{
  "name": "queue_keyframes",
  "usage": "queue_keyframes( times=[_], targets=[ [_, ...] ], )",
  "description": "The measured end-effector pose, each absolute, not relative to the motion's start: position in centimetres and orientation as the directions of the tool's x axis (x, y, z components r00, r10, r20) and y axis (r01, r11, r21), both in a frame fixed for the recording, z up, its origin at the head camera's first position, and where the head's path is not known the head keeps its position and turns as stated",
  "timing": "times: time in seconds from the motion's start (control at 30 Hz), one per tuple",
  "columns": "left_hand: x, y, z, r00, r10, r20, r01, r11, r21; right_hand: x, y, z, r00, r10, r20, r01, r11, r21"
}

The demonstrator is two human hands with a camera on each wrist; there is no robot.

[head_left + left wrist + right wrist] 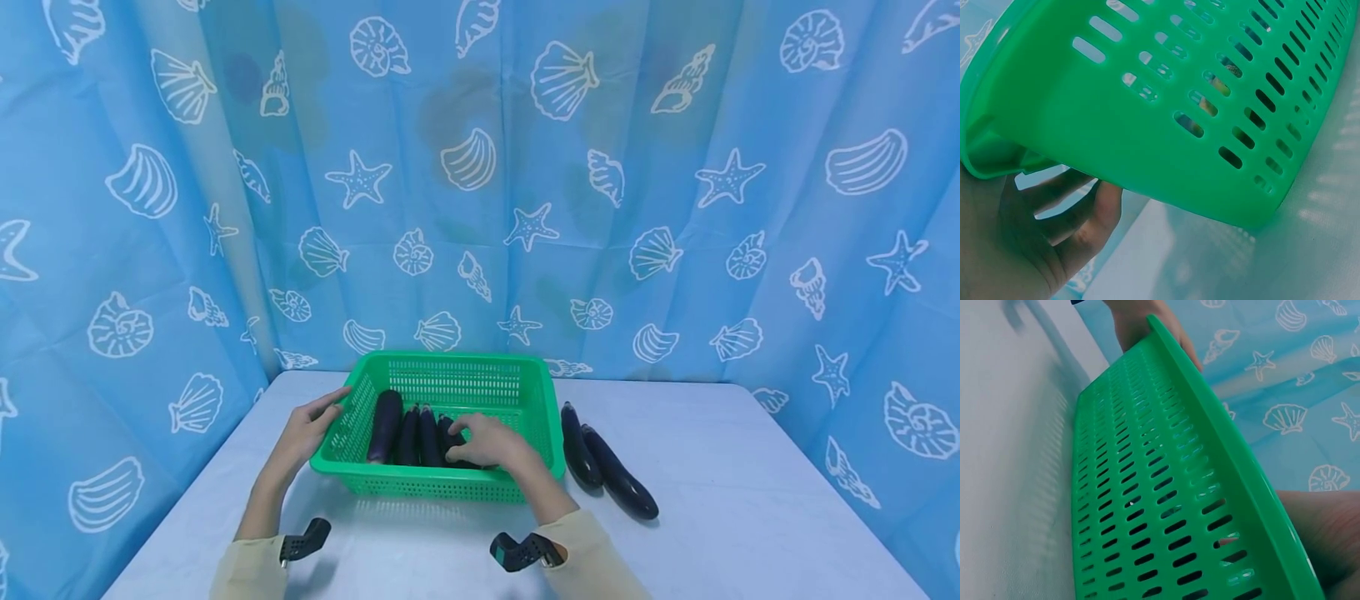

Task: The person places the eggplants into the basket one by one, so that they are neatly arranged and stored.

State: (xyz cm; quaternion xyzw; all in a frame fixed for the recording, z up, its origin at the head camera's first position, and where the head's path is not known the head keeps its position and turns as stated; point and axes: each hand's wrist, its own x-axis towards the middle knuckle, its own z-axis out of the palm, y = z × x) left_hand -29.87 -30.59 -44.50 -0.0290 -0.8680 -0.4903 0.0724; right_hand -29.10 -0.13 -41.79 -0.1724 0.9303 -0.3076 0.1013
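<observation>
A green plastic basket (442,482) with slotted walls stands on the table. Inside it, side by side, lie a thick dark eggplant (386,425) at the left and two slimmer eggplants (427,437). My right hand (487,442) reaches over the front rim and grips another eggplant (447,433), thumb and fingers on either side; the hand partly hides it. In the right wrist view the basket wall hides the fingers. My left hand (311,425) holds the basket's left rim, and the left wrist view shows its fingers (1107,209) beneath the rim, against the outer wall.
Two glossy eggplants (621,475) lie on the white-covered table (720,483), just right of the basket. A blue curtain (480,208) with white shells and starfish hangs behind the table and along both sides. Black camera mounts (303,542) sit on both wrists.
</observation>
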Motion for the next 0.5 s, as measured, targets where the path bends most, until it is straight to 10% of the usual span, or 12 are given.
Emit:
queue_keyframes(
  times=[0.5],
  targets=[
    [-29.67,-30.52,-44.49,-0.988,-0.011,0.157,0.128,0.518,0.846,-29.25,0.72,-41.6,-0.907,-0.406,-0.114,-0.248,0.733,-0.634]
  ],
)
